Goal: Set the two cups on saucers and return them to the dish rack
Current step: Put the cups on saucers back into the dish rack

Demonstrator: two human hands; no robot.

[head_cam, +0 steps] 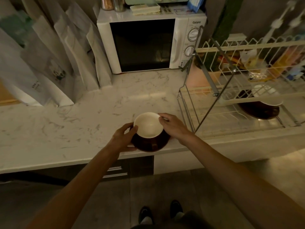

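At the front edge of the counter [79, 126], a cup [148, 125] with a white inside is seated on a dark saucer [152, 143]. The saucer's left rim is gripped by the left hand [123, 138]; the cup's right rim is touched by the fingers of the right hand [173, 125]. Farther right, in the dish rack [231, 103], what seems to be a second cup [267, 96] on a dark saucer [259, 110] is seen. A microwave [148, 45] is set behind.

Bare counter [82, 116] lies open left of the cup [148, 125]; the dish rack's [212, 90] slanted metal frame bars the right, microwave [148, 45] behind.
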